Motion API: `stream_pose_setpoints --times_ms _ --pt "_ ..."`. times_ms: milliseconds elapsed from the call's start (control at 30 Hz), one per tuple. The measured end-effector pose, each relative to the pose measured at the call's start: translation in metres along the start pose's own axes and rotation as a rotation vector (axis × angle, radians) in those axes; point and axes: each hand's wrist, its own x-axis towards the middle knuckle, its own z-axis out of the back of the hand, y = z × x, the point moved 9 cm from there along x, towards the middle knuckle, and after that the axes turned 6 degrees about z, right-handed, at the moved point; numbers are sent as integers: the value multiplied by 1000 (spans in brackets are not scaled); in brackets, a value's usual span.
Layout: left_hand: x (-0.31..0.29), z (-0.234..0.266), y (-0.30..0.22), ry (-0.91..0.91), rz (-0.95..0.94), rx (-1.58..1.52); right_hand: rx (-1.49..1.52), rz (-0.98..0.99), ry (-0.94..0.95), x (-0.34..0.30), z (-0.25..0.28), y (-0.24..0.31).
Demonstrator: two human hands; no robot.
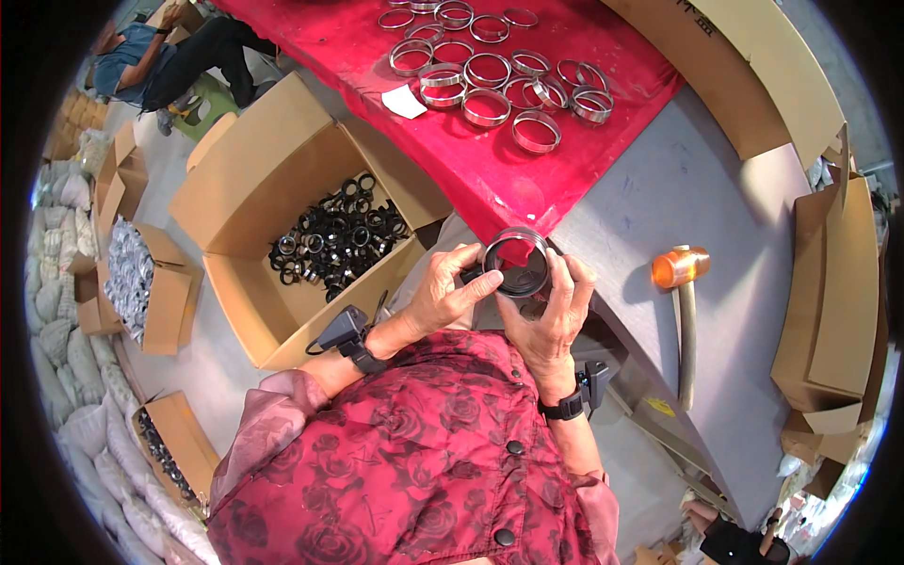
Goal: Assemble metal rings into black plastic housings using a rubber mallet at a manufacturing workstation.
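Above the near corner of the red cloth [508,184], both my hands hold a round black ring [523,282] with a shiny rim, its opening facing up. My left hand [445,292] pinches its left side between thumb and fingers. From the right, my right hand [553,318] curls its fingers round the other side; its thumb is partly hidden below. Several thin silver metal rings [487,108] lie on the cloth farther away, some overlapping. Beside them is a small white piece of paper [404,102].
A mallet [686,330] with an orange head lies on the grey tabletop [629,202] at right. An open cardboard box [247,301] holding black rings stands at left. More cartons [829,292] line the right side. White sacks [89,358] and a seated person [160,61] are at far left.
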Motion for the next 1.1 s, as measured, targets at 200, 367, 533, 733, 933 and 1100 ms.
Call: stream_pose_setpoints --times_ms 200,367,533,733,933,1100 --pt "8 9 10 70 83 132 66 -46 182 12 -4 -5" --pt "7 0 21 189 155 67 151 19 342 16 -11 -2" --pt "2 -8 41 303 196 -186 84 -9 248 14 -7 4" --pt "-6 -13 52 248 217 -255 -46 -11 144 10 -2 11" --pt "-3 -11 41 247 92 -218 -88 1 63 1 2 12" --pt "-3 -16 38 284 64 -116 -81 1 40 -1 8 13"
